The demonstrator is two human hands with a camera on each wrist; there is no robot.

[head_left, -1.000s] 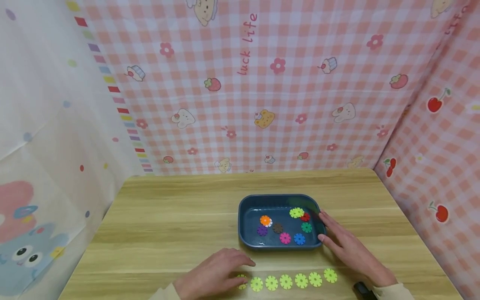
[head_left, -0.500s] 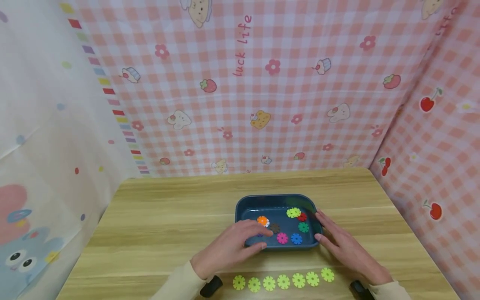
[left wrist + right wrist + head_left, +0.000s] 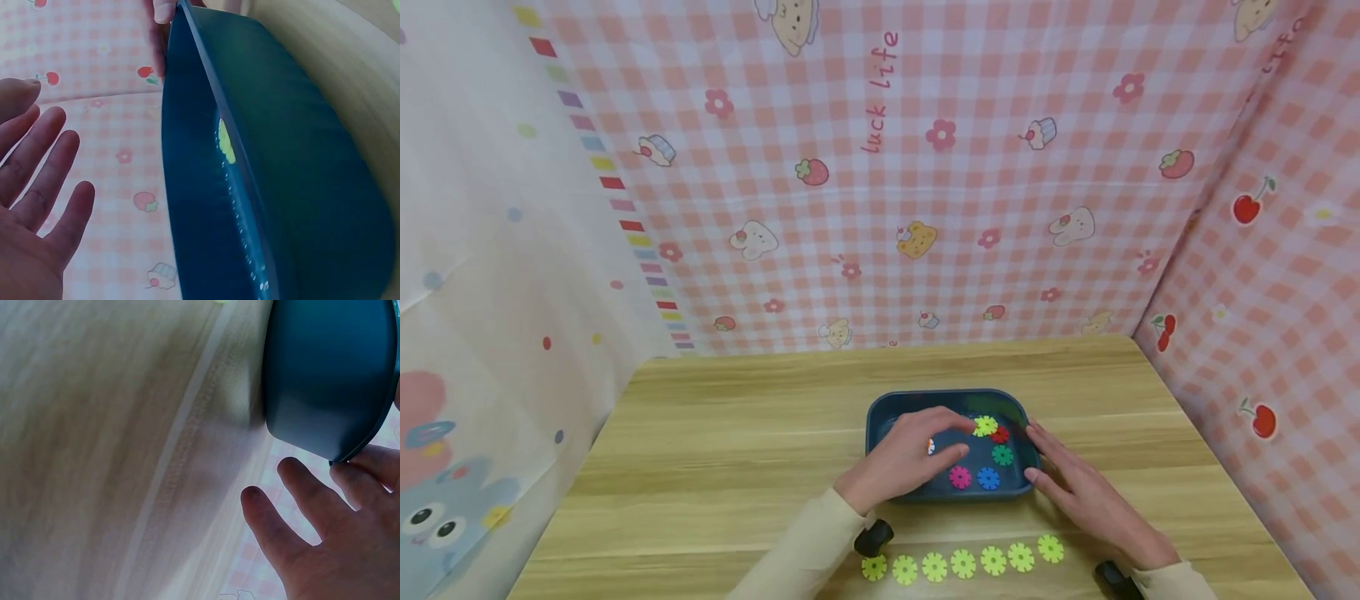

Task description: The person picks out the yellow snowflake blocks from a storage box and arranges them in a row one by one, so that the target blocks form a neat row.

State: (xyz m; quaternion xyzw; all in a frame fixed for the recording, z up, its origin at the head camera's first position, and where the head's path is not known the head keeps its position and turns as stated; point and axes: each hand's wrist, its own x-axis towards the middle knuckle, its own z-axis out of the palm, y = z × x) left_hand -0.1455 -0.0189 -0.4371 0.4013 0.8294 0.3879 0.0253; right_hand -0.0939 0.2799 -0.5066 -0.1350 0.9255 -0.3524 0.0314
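In the head view my left hand [image 3: 913, 458] reaches over the dark blue tray [image 3: 955, 497], thumb and index finger apart. Its fingertips are close to the yellow-green notched discs [image 3: 986, 426] lying inside the tray. The left wrist view shows the spread fingers of this hand [image 3: 37, 194] with nothing between them. My right hand [image 3: 1086, 492] rests against the tray's right end, its fingers fairly straight and touching the rim. Also in the tray are a red disc [image 3: 1000, 435], a green disc [image 3: 1002, 455], a blue disc [image 3: 988, 478] and a pink disc [image 3: 960, 477]. My left hand covers part of the contents.
A row of several yellow-green discs [image 3: 963, 564] lies on the wooden table [image 3: 722, 467] in front of the tray. A pink checked cloth [image 3: 850, 192] hangs behind the table, with cloth on both sides too.
My left hand has moved from the left end of the disc row, up and right, to above the tray. The right hand has stayed at the tray's right end. The view has shifted slightly.
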